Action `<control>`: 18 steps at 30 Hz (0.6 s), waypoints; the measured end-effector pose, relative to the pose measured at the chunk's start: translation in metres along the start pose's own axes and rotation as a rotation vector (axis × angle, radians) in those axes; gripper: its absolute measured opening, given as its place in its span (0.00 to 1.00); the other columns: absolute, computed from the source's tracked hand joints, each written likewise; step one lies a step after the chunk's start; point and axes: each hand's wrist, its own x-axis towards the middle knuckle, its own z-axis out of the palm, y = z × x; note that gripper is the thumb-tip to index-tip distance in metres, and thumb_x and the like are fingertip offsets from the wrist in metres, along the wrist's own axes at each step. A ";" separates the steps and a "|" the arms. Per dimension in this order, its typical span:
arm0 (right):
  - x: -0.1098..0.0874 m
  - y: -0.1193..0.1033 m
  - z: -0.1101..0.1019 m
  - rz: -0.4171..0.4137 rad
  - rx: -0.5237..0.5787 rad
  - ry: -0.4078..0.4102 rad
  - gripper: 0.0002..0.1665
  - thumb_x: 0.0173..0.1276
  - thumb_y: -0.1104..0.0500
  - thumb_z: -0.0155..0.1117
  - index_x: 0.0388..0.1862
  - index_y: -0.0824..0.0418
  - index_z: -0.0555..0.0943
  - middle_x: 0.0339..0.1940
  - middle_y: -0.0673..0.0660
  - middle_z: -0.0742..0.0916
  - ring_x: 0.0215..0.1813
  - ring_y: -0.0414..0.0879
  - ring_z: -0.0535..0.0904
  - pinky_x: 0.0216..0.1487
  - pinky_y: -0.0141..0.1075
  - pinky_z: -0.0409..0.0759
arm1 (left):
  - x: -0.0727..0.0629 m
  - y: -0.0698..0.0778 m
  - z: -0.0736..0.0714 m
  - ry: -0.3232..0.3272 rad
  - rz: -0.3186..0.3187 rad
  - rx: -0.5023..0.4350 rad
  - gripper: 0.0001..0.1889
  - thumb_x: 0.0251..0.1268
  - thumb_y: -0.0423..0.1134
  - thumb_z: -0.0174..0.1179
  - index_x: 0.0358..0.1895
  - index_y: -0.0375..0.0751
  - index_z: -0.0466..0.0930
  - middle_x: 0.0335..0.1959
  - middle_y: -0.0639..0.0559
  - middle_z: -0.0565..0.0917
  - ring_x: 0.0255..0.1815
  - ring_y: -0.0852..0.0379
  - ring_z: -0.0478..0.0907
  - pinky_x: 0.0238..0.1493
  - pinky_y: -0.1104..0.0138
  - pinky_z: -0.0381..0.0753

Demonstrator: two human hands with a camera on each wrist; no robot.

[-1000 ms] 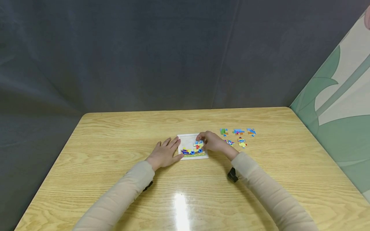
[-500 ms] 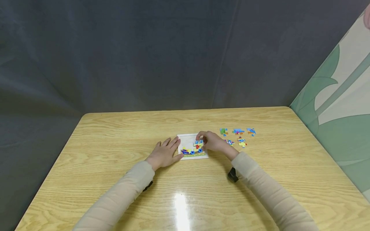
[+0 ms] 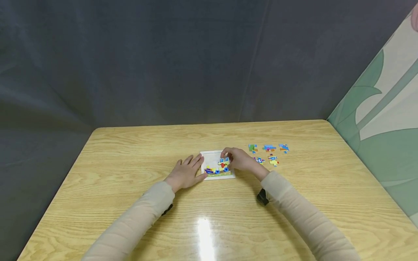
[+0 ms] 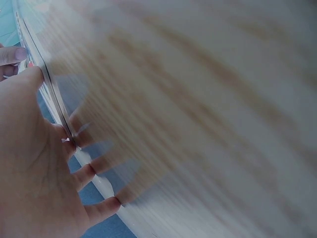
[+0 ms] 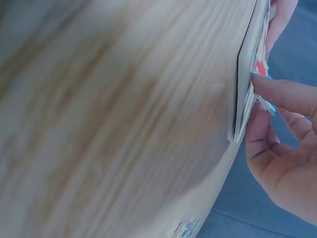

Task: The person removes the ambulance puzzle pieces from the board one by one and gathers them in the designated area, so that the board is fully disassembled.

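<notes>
A white-rimmed jigsaw tray (image 3: 218, 178) lies on the table with a partly assembled vehicle picture along its bottom and right side. My left hand (image 3: 186, 174) rests flat with fingers spread, its fingertips and thumb at the tray's left edge. Over the tray's right side, my right hand (image 3: 240, 160) pinches a blue, white and yellow puzzle piece (image 3: 224, 161) between thumb and fingers. The right wrist view shows this puzzle piece (image 5: 267, 105) tilted up at the tray, partly covered by the thumb. Part of the tray's right rim is hidden behind the right hand.
Several loose puzzle pieces lie right of the tray, among them a green one (image 3: 253, 148), a blue one (image 3: 283, 148) and a yellow one (image 3: 273, 161). A dark curtain (image 3: 169, 65) hangs behind the wooden table (image 3: 137, 145). A leaf-patterned panel (image 3: 392, 152) stands at the right.
The piece in my right hand has shifted and turned slightly over the tray. My left hand and the loose pieces stay where they were.
</notes>
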 end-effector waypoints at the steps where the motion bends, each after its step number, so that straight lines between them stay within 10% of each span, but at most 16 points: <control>1: 0.000 0.000 0.000 0.011 0.001 -0.001 0.20 0.55 0.76 0.66 0.46 0.63 0.78 0.29 0.56 0.75 0.32 0.45 0.68 0.32 0.31 0.68 | 0.000 0.000 0.000 0.000 0.000 -0.003 0.37 0.72 0.65 0.35 0.78 0.51 0.43 0.80 0.57 0.44 0.80 0.48 0.45 0.75 0.43 0.52; 18: -0.012 -0.001 -0.016 0.013 0.129 0.021 0.15 0.61 0.74 0.59 0.47 0.71 0.81 0.37 0.62 0.84 0.35 0.45 0.77 0.37 0.32 0.77 | -0.001 0.000 0.000 0.007 0.009 -0.015 0.37 0.73 0.65 0.35 0.78 0.50 0.44 0.80 0.56 0.45 0.80 0.48 0.45 0.75 0.43 0.52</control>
